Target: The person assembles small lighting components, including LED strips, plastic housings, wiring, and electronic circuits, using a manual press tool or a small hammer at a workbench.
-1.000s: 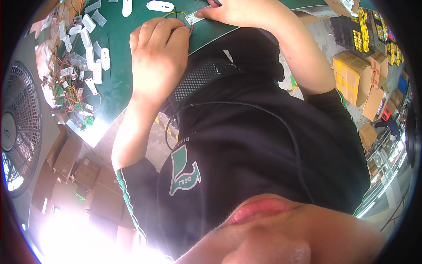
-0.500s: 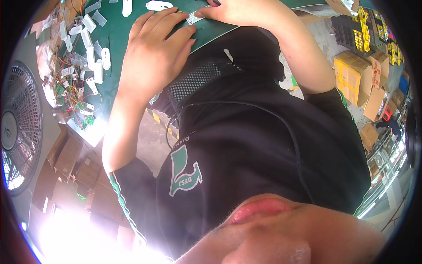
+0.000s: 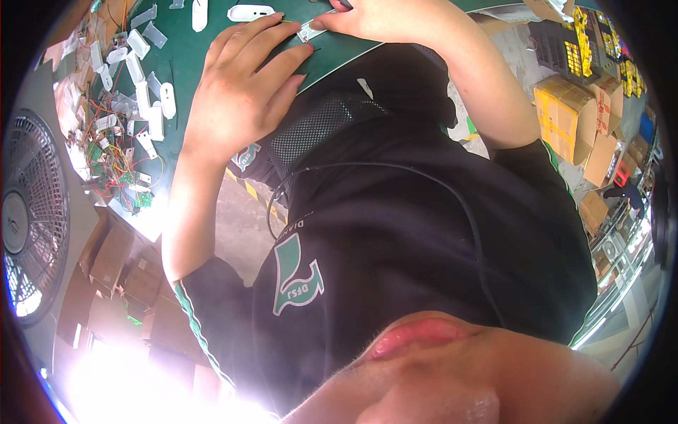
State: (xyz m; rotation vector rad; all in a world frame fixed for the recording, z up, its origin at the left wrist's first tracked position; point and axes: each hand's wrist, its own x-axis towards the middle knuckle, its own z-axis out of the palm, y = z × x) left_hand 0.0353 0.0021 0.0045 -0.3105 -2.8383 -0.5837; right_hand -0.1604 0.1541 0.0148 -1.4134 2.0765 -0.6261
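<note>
On the green table point(image 3: 191, 60) near its edge lies a small white strip-like part point(image 3: 308, 32) with dark spots and thin red and yellow wires at its end. My right hand point(image 3: 381, 20) grips the strip's far end, thumb pressed on it; some of its fingers are cut off by the upper edge, and a dark bit shows beside them. My left hand point(image 3: 240, 92) lies palm down with fingers stretched and spread, its fingertips beside the wires. Just beyond those fingers rests a white oval housing point(image 3: 251, 12).
Left on the table is a pile of white plastic housings point(image 3: 154, 120), clear pieces, and tangled wires with green circuit boards point(image 3: 143, 200). A fan point(image 3: 32, 219) stands at far left. Cardboard boxes point(image 3: 565, 120) and a dark crate with yellow items point(image 3: 575, 56) sit on the right.
My left hand has shifted slightly left, its fingers a little farther from the strip, so more red wire shows. My right hand stays on the strip.
</note>
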